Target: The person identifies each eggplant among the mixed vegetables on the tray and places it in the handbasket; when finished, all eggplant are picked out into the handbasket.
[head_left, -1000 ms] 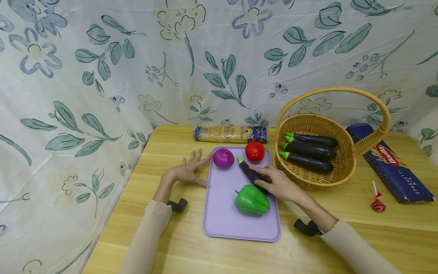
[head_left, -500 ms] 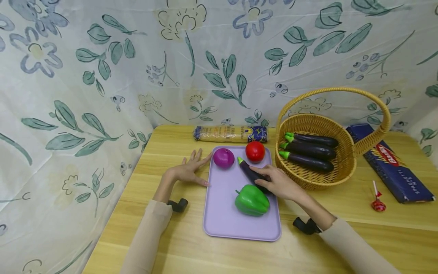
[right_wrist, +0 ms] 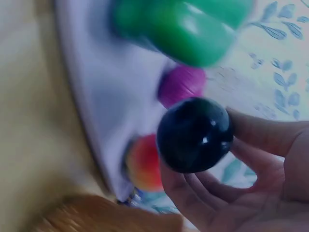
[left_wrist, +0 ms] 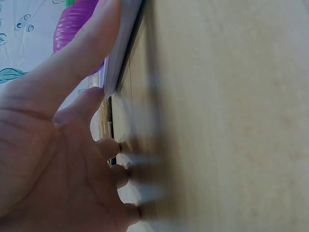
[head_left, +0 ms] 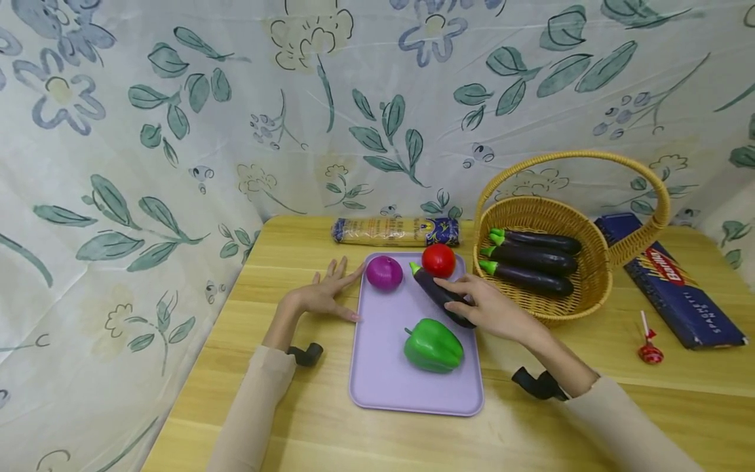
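Note:
My right hand [head_left: 492, 308] pinches a dark eggplant [head_left: 439, 295] between thumb and fingers; the right wrist view shows its round end [right_wrist: 195, 135] raised off the tray. Below it lies a lavender tray [head_left: 383, 387] holding a green bell pepper [head_left: 433, 346], a purple onion [head_left: 385, 273] and a red tomato [head_left: 438, 261]. My left hand [head_left: 323, 295] is spread beside the tray's left edge, thumb and index finger touching the rim, the other fingertips on the table. It holds nothing. In the left wrist view the onion [left_wrist: 72, 26] is partly hidden by the thumb.
Right of the tray stands a wicker basket [head_left: 601, 298] with a tall handle and several eggplants [head_left: 533, 255] inside. A blue spaghetti box [head_left: 678, 295] and a red lollipop [head_left: 651, 354] lie farther right. A noodle packet [head_left: 395, 231] lies behind the tray, before a floral cloth [head_left: 236, 118].
My right hand has lifted the eggplant from the tray and shifted it slightly right, away from the bell pepper. My left hand has stayed in place.

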### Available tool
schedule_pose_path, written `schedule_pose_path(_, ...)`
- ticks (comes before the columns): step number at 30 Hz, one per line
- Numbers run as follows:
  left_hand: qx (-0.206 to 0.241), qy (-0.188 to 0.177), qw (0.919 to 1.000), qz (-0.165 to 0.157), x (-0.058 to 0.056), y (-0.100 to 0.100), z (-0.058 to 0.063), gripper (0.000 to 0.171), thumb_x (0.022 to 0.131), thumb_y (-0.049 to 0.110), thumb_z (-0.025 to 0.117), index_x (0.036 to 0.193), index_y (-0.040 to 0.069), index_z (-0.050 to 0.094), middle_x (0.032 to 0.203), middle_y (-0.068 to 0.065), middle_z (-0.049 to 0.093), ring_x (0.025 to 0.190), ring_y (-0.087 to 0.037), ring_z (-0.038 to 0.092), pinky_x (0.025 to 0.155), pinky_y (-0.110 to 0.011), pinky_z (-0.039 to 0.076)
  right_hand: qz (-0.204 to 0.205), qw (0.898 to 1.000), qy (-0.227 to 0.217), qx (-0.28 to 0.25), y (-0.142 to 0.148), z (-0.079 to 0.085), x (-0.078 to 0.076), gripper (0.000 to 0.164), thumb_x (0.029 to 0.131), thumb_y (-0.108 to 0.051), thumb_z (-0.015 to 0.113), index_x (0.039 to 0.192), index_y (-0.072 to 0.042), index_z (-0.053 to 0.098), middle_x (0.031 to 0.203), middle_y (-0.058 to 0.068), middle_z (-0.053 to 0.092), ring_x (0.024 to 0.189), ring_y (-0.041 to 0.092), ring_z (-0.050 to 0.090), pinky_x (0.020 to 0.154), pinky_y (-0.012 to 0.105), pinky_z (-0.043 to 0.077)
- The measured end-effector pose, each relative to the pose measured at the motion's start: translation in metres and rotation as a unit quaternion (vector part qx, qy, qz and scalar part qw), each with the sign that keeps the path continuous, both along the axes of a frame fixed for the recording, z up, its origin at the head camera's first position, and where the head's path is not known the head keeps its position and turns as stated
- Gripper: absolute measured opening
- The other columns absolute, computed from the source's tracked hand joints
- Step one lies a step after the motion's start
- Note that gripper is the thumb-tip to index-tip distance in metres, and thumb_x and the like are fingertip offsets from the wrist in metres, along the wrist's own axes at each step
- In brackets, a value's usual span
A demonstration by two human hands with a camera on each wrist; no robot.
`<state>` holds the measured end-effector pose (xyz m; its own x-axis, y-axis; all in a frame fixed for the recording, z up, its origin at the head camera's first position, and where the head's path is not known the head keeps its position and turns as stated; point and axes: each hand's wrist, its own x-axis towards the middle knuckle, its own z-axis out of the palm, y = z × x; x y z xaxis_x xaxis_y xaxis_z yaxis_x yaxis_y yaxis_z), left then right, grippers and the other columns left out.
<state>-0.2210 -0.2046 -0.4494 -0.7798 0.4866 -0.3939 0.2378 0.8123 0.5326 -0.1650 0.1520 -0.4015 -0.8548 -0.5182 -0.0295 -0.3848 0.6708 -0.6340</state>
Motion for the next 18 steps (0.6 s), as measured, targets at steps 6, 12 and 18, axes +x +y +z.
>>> schedule_pose_path(6,-0.002,0.004,1.0000,-0.002,0.000,-0.001,-0.002,0.108,0.078,0.055,0.073,0.154,0.039,-0.002,0.159,-0.015,-0.027,0.146,-0.036,-0.028,0.115,-0.066,-0.014,0.038,0.999,0.029,0.013,0.020,0.032,-0.002,0.043,0.094,-0.023,0.063,0.136,-0.022,0.056,0.115,0.006,0.064,0.090,0.016,0.054,0.071,0.026,0.047)
schedule_pose_path(12,0.001,0.010,0.9999,-0.003,-0.001,-0.002,-0.004,0.109,0.076,0.056,0.074,0.153,0.040,-0.002,0.159,-0.015,-0.027,0.146,-0.036,-0.028,0.115,-0.065,-0.015,0.079,0.996,0.015,0.041,0.051,0.068,-0.007,0.039,0.096,-0.033,0.058,0.135,-0.031,0.056,0.115,-0.005,0.063,0.097,0.012,0.053,0.076,0.026,0.048)
schedule_pose_path(18,0.006,0.010,0.9999,-0.002,-0.002,-0.002,-0.005,0.109,0.076,0.056,0.074,0.153,0.040,-0.001,0.159,-0.015,-0.026,0.146,-0.036,-0.027,0.114,-0.066,-0.016,0.097,0.993,-0.026,0.064,0.087,0.100,-0.017,0.037,0.097,-0.035,0.056,0.134,-0.041,0.054,0.119,-0.004,0.061,0.108,0.020,0.053,0.080,0.036,0.049)
